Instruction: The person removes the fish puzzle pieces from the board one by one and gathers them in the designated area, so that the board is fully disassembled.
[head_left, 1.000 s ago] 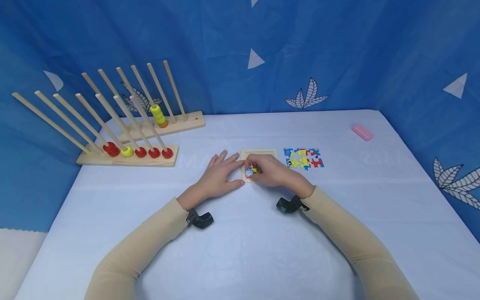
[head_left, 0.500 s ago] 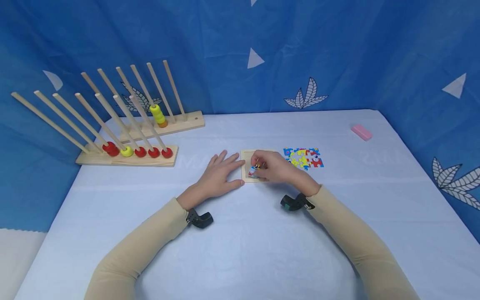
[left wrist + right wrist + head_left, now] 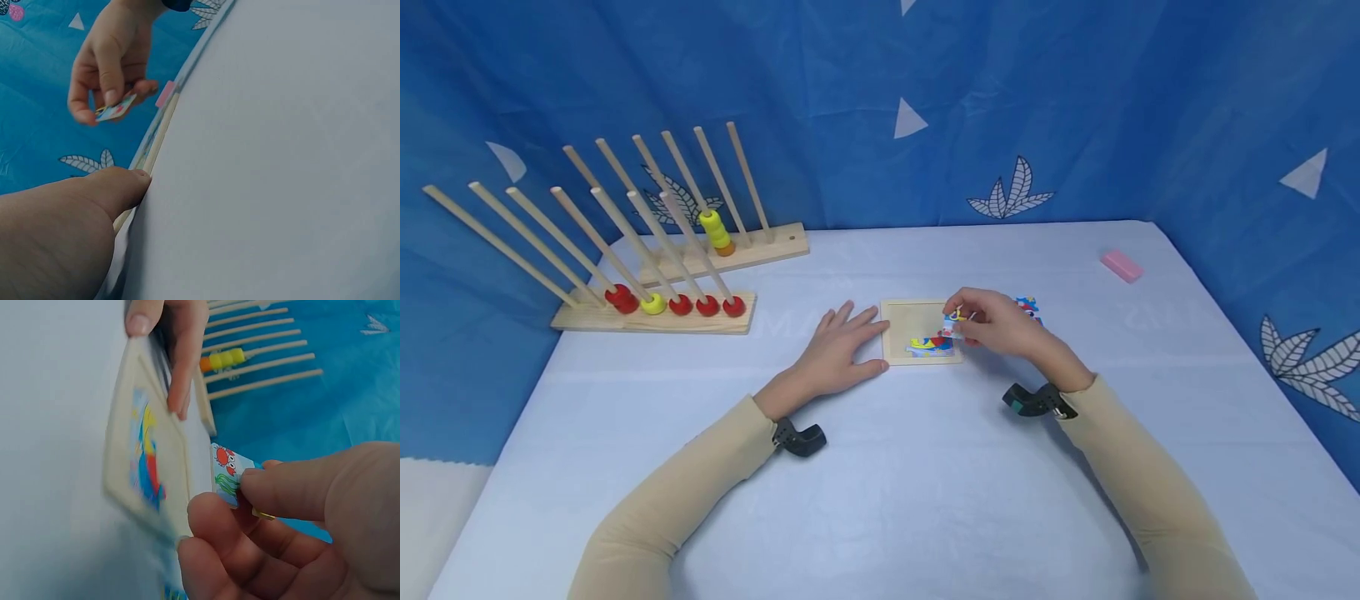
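My right hand [image 3: 996, 323] pinches a jigsaw puzzle piece [image 3: 952, 323] between thumb and fingers, raised over the right edge of the wooden puzzle tray [image 3: 897, 303]. In the right wrist view the piece [image 3: 226, 469] shows a red crab and green weed. Several joined pieces [image 3: 931, 346] lie along the tray's near side, toward the right. My left hand [image 3: 838, 354] lies with fingers spread, its fingertips and thumb at the tray's left rim. The left wrist view shows the left thumb [image 3: 125, 187] by the rim and the right hand [image 3: 115, 62] holding the piece.
More loose puzzle pieces [image 3: 1028, 308] lie right of the tray, mostly hidden behind my right hand. Two wooden peg stands [image 3: 730, 323] with red, yellow and orange beads stand at the left. A pink block [image 3: 1122, 266] is at the back right.
My right hand has lifted the crab piece from the tray's left part and carried it rightward, uncovering the joined pieces. The left hand has stayed in place.
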Demonstrator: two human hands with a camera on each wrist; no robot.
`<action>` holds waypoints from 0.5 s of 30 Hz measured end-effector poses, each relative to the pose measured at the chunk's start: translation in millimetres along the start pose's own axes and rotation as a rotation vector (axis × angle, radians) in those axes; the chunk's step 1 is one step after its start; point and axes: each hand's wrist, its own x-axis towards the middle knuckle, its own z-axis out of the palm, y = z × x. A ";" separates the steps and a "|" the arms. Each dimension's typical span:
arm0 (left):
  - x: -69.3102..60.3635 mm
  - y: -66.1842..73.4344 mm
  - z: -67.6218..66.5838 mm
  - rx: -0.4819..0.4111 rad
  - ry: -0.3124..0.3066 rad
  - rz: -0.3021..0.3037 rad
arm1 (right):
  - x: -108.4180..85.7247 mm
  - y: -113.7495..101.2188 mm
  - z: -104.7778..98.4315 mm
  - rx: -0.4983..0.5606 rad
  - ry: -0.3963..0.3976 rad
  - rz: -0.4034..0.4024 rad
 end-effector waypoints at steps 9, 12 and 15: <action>-1.0 -1.4 0.1 -0.003 0.001 0.006 | -29.5 30.5 -9.0 -0.113 -0.030 0.073; -1.1 -2.1 0.7 -0.004 0.004 0.008 | -32.5 33.1 -10.9 -0.120 -0.030 0.131; -0.8 -1.8 0.7 -0.004 0.007 0.009 | -33.3 33.9 -13.1 -0.143 -0.014 0.169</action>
